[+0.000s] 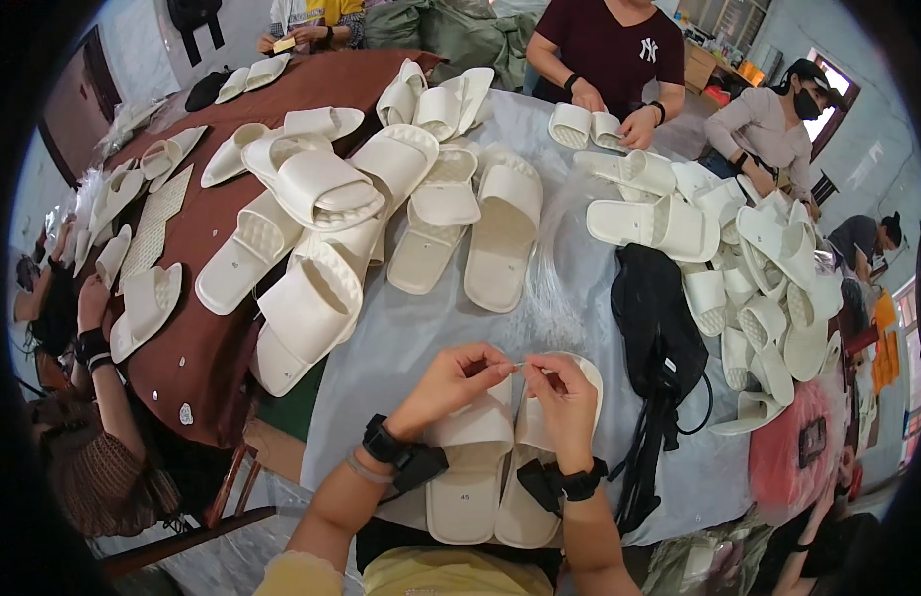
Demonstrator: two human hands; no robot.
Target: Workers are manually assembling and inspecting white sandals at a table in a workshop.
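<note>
In the head view, a pair of cream-white, open-heeled slippers with wide smooth straps [467, 482] lies side by side on the desk [376, 382], which is spread with bluish-grey plastic sheeting, heels toward the wearer. Above the toe end of that pair, the person's bare left hand [465, 380] and bare right hand [562, 382] almost meet. The grip of each is pinched together, fingertips clamped on a thin pale thread-like piece [520, 365] – too fine for me to make out properly. Black bands with boxy black attachments [386, 444] circle both wrists, partly covering the pair's heel end on the right.

To the right of the pair lies a limp black cloth bag with long straps [656, 313], and beyond that a jumbled heap of white slippers [773, 263]. Left of and beyond the pair, more white slippers are piled up [311, 189], some over a reddish-brown cloth [197, 333]. Straight across from the pair, a co-worker in a dark maroon top [610, 50] handles two white slippers [572, 126].
</note>
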